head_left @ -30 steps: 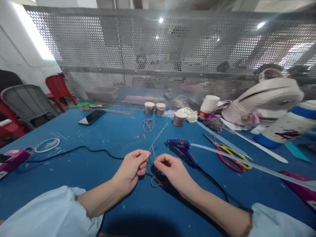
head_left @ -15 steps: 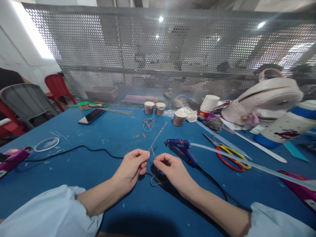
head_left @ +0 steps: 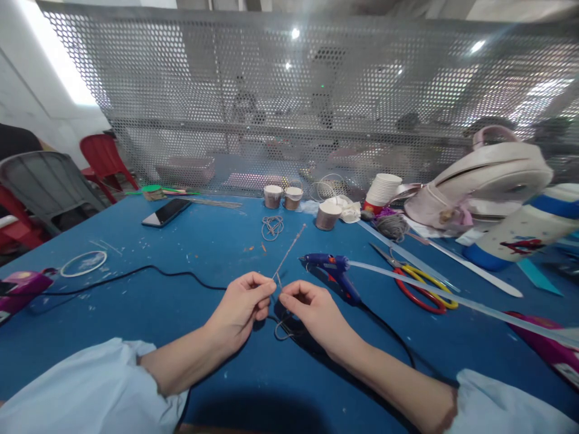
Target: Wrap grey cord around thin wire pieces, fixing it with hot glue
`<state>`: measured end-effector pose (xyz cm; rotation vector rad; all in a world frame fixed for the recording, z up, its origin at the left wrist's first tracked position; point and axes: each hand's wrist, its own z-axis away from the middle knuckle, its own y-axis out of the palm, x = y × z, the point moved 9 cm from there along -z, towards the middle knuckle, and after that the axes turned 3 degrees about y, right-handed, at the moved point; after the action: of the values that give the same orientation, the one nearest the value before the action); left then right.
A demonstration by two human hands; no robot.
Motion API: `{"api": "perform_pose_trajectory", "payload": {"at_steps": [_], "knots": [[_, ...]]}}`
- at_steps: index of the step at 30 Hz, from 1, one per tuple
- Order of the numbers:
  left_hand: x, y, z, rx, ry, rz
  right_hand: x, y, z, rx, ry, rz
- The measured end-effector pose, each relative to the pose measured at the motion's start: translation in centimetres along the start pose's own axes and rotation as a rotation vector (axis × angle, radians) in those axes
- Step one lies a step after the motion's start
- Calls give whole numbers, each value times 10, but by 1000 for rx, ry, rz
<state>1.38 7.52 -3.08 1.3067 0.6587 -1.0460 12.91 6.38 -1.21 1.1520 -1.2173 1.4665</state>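
Observation:
My left hand (head_left: 242,307) pinches a thin stiff wire (head_left: 289,250) that rises from the fingertips and slants away to the right over the blue table (head_left: 136,337). My right hand (head_left: 312,310) is closed in a pinch just right of it, on a fine thread or wire end by the same spot. A small loop of wire (head_left: 283,330) hangs below and between the hands. Both forearms rest low over the table, in pale blue sleeves.
A blue glue gun (head_left: 332,268) with a black cord (head_left: 149,274) lies just beyond my right hand. Red and yellow scissors (head_left: 423,286), long clear glue sticks (head_left: 452,298), spools (head_left: 328,216), stacked paper cups (head_left: 382,190), a phone (head_left: 165,212), a wire ring (head_left: 84,263) and a pale bag (head_left: 488,178) surround them. Perforated metal screen behind.
My two hands have drawn slightly closer together at the pinch point; the wire stays slanted the same way. Nothing else moved.

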Motion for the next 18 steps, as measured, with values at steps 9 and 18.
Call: {"api": "perform_pose_trajectory", "payload": {"at_steps": [9, 18], "knots": [[-1, 2, 3, -11, -7, 14, -1, 1, -1, 10, -7, -5], [5, 8, 3, 41, -65, 77, 0, -1, -1, -7, -12, 9]]}}
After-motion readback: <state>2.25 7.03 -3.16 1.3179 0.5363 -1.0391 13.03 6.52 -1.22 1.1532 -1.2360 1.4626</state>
